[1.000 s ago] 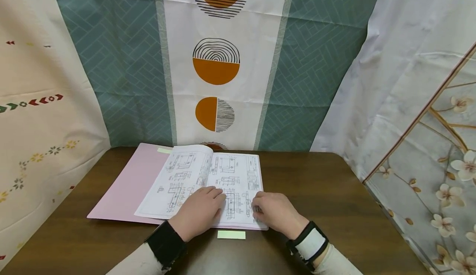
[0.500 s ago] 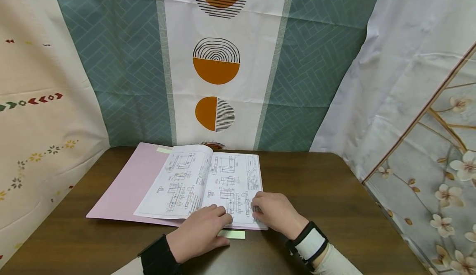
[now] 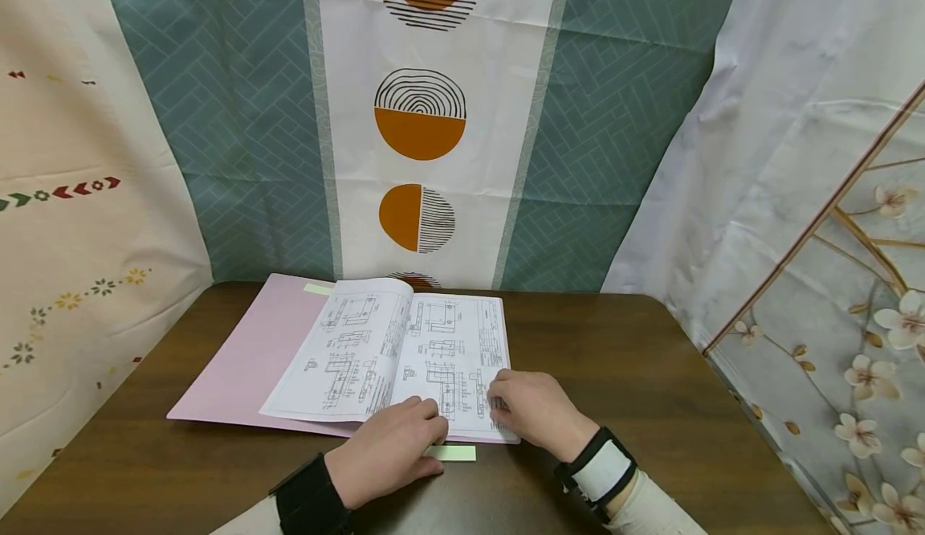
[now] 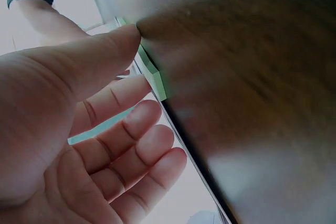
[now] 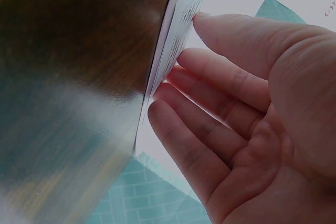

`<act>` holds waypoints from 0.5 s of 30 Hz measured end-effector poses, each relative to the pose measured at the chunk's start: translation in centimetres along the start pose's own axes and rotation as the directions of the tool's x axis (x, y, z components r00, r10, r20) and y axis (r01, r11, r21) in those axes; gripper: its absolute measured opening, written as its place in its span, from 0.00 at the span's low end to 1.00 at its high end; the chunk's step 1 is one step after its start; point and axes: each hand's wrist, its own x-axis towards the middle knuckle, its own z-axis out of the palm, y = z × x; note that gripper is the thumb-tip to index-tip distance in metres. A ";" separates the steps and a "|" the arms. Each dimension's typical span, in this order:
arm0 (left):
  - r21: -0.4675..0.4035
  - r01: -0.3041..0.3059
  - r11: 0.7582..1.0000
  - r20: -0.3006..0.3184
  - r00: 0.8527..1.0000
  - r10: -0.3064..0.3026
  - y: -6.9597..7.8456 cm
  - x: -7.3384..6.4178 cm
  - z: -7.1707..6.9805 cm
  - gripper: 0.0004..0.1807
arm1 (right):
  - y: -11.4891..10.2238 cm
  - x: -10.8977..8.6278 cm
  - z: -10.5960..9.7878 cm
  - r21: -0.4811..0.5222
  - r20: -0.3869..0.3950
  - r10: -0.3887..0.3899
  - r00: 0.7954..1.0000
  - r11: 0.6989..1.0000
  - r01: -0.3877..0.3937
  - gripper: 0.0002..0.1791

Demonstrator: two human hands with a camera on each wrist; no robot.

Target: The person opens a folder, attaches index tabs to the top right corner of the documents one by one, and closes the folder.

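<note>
An open booklet (image 3: 455,326) with line drawings on its white pages lies in a pink folder (image 3: 238,374) on the table. From the folder's front edge a pale green paper strip (image 3: 458,453) sticks out. My left hand (image 3: 390,451) is at that edge, around the strip's left end. In the left wrist view the thumb reaches the green strip (image 4: 152,74), the other fingers loosely bent at the booklet's edge. My right hand (image 3: 538,410) rests at the lower right edge of the right page, thumb and loosely bent fingers (image 5: 173,135) touching the paper.
The brown wooden table (image 3: 600,342) extends right of the booklet and toward me. A second pale green strip (image 3: 318,288) is on the folder's upper part. Patterned cloth (image 3: 621,117) hangs behind and on both sides.
My left hand has drawn back from the middle of the pages to the front edge by the green strip, and the left page shows more. The right hand has stayed in place.
</note>
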 end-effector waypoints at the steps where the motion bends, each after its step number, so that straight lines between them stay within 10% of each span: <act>1: -0.002 0.001 1.000 0.001 1.000 -0.001 0.0 0.1 0.0 0.16 | 0.0 0.0 0.0 0.002 -0.002 0.000 1.000 1.000 0.000 0.11; 15: 0.015 0.001 1.000 0.014 1.000 -0.001 0.0 0.2 -0.2 0.13 | 0.2 -0.1 -0.1 0.014 -0.015 -0.016 1.000 1.000 0.016 0.10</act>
